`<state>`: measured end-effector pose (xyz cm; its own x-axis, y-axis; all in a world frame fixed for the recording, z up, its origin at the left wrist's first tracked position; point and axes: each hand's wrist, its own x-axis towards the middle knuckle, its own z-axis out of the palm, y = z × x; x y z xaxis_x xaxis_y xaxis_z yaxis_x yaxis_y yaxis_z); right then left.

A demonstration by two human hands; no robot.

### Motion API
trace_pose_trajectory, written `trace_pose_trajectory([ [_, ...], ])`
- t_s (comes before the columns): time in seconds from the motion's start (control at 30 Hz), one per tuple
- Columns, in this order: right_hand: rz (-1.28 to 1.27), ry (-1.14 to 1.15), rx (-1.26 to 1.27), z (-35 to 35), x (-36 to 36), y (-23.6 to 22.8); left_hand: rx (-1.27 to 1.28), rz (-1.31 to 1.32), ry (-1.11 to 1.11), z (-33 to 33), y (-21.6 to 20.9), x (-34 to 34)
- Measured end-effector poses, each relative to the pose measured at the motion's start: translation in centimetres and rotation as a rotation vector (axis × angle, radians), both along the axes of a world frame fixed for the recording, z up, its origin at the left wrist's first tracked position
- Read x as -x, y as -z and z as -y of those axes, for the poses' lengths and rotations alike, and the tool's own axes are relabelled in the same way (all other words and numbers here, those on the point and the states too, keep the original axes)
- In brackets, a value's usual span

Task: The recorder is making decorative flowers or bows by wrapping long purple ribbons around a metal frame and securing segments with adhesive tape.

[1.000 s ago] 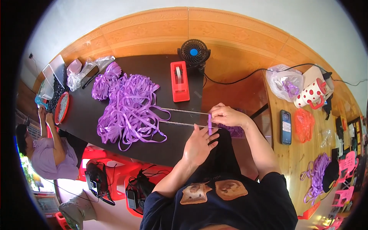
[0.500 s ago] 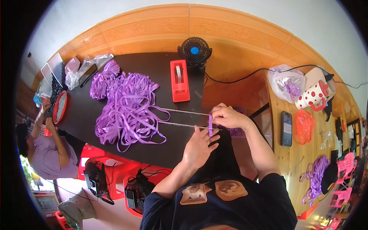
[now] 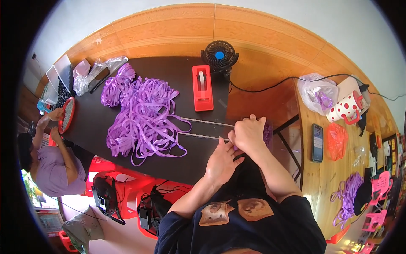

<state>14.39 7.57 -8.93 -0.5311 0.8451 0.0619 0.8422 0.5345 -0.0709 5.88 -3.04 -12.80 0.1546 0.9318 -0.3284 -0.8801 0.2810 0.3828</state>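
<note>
Two thin metal rods [image 3: 205,136] stick out side by side past the right end of the dark table, with a heap of purple ribbon [image 3: 144,122] around their far ends. My right hand [image 3: 248,132] is closed over the near ends of the rods. Its fingertips are mostly hidden, though a bit of purple ribbon shows beneath them. Just left of it, my left hand [image 3: 220,163] has its fingers stretched and spread, the thumb at the lower rod. More purple ribbon [image 3: 267,132] lies below, beyond my right hand.
A red tape dispenser [image 3: 203,88] and a black fan [image 3: 220,56] stand at the table's back. On the wooden table at right are a phone [image 3: 317,142], a spotted cup [image 3: 344,108] and a purple ribbon bundle [image 3: 347,199]. Another person [image 3: 59,169] works at far left beside a red tray [image 3: 67,115].
My right hand has turned and moved over the rod ends, covering the ribbon strip that showed across them. My left hand has stayed nearly in place, fingers still spread.
</note>
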Motion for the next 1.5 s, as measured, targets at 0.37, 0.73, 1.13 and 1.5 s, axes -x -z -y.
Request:
trace_pose_trajectory([
  [0.37, -0.928, 0.015, 0.244, -0.3, -4.9, 6.2, -0.02, -0.018, 0.006, 0.0, -0.3, -0.1],
  [0.73, -1.456, 0.092, 1.233, -0.5, -6.0, 6.8, -0.012, -0.039, 0.031, 0.1, -0.2, 0.3],
  [1.13, -1.663, 0.132, 1.24, 1.3, -4.9, 7.9, -0.015, -0.038, 0.017, 0.1, -0.4, 0.1],
  [1.5, -1.81, 0.152, 1.141, 1.3, -5.0, 7.8, -0.013, -0.031, 0.022, 0.1, -0.2, 0.2],
])
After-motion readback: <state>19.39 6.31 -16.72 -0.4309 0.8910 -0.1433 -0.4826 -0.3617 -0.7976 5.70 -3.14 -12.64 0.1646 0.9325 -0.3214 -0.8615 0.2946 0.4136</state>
